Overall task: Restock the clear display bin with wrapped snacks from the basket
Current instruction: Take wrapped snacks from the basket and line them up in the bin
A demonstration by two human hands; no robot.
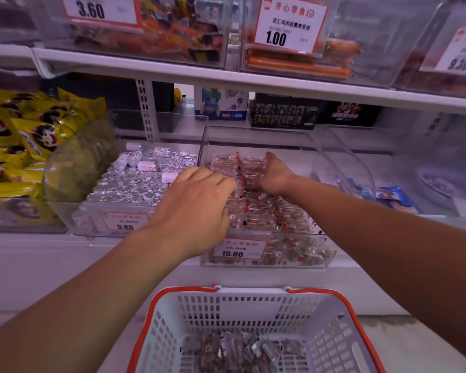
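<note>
1. On the shelf's left, foil sweets (pixel 135 181) fill a neighbouring bin.
2. Left hand (pixel 197 208), fingers curled, pinches wrapped snacks (pixel 261 211) inside the clear display bin (pixel 269 258).
3. Right hand (pixel 273 176) grips a stack there.
4. Below, the basket (pixel 253 313) holds more.

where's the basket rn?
Head view, bottom centre: the basket sits below and in front of the clear bin with the 10.80 tag, between the forearms, a few snacks left in its bottom.
</note>
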